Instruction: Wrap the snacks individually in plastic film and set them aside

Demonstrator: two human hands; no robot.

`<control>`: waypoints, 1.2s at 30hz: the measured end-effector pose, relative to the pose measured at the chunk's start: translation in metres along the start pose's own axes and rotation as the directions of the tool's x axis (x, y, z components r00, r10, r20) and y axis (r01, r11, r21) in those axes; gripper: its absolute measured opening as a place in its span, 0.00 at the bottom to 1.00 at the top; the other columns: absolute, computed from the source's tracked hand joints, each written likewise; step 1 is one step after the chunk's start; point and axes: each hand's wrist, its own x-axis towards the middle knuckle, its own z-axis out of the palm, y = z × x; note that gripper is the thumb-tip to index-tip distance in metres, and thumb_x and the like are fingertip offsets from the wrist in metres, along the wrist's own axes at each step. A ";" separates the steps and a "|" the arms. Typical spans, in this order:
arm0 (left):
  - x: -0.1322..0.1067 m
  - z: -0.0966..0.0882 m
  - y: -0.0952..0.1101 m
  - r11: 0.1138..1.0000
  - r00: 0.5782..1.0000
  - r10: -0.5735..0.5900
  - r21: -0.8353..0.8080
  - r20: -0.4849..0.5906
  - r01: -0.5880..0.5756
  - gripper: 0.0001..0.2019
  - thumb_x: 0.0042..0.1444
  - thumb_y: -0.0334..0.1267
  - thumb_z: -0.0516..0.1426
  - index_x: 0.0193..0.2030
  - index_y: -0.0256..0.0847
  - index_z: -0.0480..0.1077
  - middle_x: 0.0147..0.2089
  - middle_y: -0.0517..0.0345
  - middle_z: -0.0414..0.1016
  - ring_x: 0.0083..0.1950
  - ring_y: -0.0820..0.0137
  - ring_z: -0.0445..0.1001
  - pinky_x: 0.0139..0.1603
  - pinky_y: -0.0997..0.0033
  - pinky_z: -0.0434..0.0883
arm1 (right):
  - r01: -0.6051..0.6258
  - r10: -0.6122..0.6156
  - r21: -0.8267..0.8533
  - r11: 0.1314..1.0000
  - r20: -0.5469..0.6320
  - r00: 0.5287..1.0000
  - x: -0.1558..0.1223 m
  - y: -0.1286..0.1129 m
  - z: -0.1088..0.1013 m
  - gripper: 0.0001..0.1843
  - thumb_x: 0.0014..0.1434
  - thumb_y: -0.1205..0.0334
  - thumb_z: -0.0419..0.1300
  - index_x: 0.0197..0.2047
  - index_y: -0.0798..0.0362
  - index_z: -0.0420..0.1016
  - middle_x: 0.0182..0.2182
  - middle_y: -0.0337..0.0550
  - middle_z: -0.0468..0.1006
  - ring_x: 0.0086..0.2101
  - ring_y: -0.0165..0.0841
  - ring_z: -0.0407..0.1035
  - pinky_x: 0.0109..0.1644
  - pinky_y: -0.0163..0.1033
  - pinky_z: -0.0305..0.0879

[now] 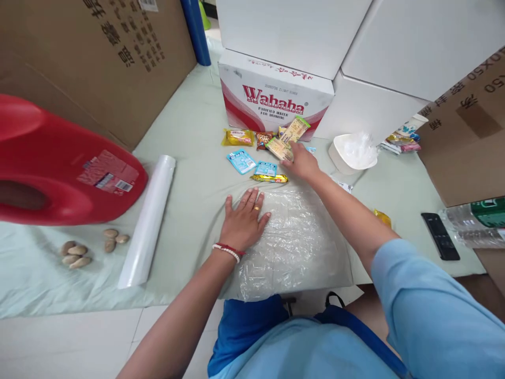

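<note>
My left hand (244, 218), wearing a ring and bracelets, lies flat with its fingers spread on the edge of a clear plastic sheet (292, 247). My right hand (303, 162) reaches past the sheet, thumb and fingers closed around the right end of a green-and-cream cracker packet (278, 149). A second cracker packet (296, 129) slants up behind it. Close by are two blue sachets (241, 161), a yellow-wrapped bar (270, 179), a small brown packet (264, 139) and a yellow snack packet (239, 137).
A Wahaha water carton (272, 100) stands behind the snacks. To its right is a white bowl (341, 155) with crumpled plastic. A red jug (71, 168), a white roll (150, 221) and several brown stones (74, 252) lie left. A phone (441, 237) and bottles (473, 216) lie right.
</note>
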 end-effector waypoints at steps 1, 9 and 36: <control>0.000 0.000 0.000 1.000 1.000 0.002 0.002 -0.003 -0.001 0.33 0.76 0.54 0.39 0.81 0.43 0.51 0.83 0.47 0.47 0.83 0.54 0.49 0.79 0.24 0.41 | -0.014 0.015 -0.031 0.999 0.048 0.999 0.014 -0.006 0.001 0.40 0.65 0.50 0.66 0.74 0.57 0.63 0.67 0.63 0.71 0.59 0.56 0.71 0.60 0.54 0.70; 0.000 0.001 0.001 0.998 0.999 -0.001 -0.065 -0.032 -0.001 0.32 0.76 0.52 0.40 0.81 0.43 0.52 0.83 0.47 0.49 0.83 0.54 0.49 0.80 0.26 0.37 | 0.022 -0.020 0.028 0.999 -0.054 0.998 -0.032 0.003 -0.019 0.38 0.61 0.54 0.68 0.72 0.53 0.68 0.63 0.58 0.75 0.58 0.55 0.71 0.60 0.54 0.69; 0.001 0.005 0.000 0.998 0.998 0.000 -0.068 -0.063 -0.004 0.31 0.76 0.50 0.38 0.80 0.43 0.54 0.83 0.47 0.50 0.83 0.57 0.49 0.80 0.26 0.36 | 0.264 -0.230 -0.043 0.964 0.372 0.900 -0.194 -0.013 -0.018 0.31 0.64 0.54 0.70 0.68 0.46 0.73 0.61 0.52 0.77 0.57 0.50 0.71 0.49 0.46 0.71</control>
